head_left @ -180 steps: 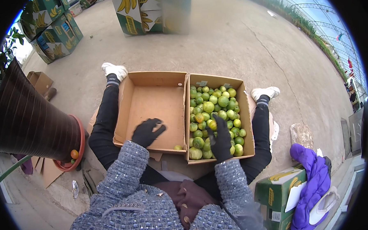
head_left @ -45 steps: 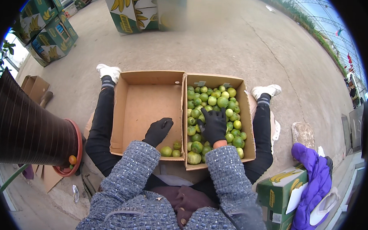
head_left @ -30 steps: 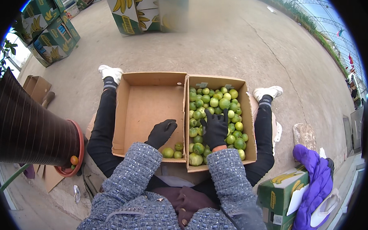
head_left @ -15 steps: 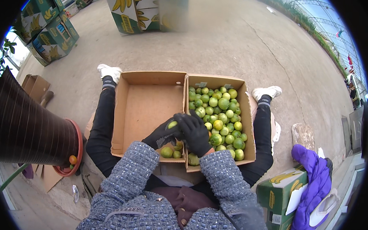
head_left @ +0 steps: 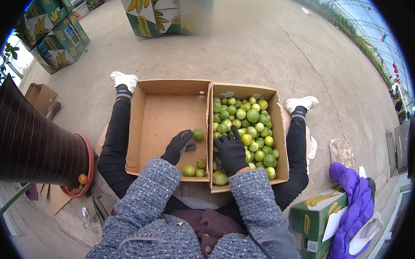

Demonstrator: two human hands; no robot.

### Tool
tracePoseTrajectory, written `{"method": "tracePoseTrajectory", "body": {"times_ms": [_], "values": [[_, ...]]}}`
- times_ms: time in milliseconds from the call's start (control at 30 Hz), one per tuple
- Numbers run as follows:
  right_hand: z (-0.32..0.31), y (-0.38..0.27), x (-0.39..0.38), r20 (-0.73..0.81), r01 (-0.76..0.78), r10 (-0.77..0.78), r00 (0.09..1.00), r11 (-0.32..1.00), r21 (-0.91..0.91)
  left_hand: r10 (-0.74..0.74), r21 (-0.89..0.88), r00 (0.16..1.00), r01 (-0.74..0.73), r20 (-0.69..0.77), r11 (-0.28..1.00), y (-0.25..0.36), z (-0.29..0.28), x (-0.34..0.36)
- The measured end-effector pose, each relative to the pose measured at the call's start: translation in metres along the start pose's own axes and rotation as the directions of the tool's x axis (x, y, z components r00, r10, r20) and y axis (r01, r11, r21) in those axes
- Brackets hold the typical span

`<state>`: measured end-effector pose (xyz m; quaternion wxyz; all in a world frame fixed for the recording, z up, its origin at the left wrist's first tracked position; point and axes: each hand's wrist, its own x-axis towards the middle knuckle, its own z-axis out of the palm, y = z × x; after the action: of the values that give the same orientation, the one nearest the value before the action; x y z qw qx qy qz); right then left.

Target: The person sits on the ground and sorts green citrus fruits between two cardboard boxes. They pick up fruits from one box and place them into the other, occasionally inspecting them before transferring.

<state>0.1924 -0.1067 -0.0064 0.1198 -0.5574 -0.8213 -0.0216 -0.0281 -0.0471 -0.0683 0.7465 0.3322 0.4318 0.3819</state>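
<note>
Two cardboard boxes stand side by side between my legs. In the left box [head_left: 169, 111], my left hand [head_left: 179, 148], in a dark glove with a grey palm, is open, its fingertips beside a green tomato [head_left: 198, 134]. Several more green tomatoes [head_left: 188, 171] lie in that box's near right corner. The right box [head_left: 284, 160] holds a heap of green and yellowish tomatoes [head_left: 252, 116]. Over the left part of this heap, my gloved right hand [head_left: 231, 151] reaches down with its fingers apart. The tomatoes under its palm are hidden.
A large brown pot [head_left: 40, 131] on a red saucer stands at left. At right are a green banana carton [head_left: 312, 213] and a purple jacket [head_left: 351, 219]. More banana cartons [head_left: 150, 13] stand beyond on the concrete floor. My outstretched legs flank the boxes.
My hands, together over the boxes' shared wall before, have parted. The left moved into the left box, where the tomato it held now sits at its fingertips; the right moved over the heap.
</note>
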Motion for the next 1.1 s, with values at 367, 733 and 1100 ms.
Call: {"method": "tracePoseTrajectory", "body": {"times_ms": [367,733,1100], "values": [[-0.020,-0.009,0.011,-0.560,0.135,0.070,0.826,0.938,0.318,-0.031,0.207,0.942,-0.041,0.334,0.978,0.035,0.024,-0.021],[-0.021,-0.001,0.008,-0.512,-0.115,0.187,0.838,0.979,0.169,0.062,0.124,0.954,-0.102,0.293,0.987,0.025,0.017,-0.015],[0.005,0.041,-0.022,-0.123,-0.602,0.589,0.799,0.776,-0.190,0.012,-0.616,0.988,-0.107,-0.157,0.781,0.001,-0.028,0.015]]}}
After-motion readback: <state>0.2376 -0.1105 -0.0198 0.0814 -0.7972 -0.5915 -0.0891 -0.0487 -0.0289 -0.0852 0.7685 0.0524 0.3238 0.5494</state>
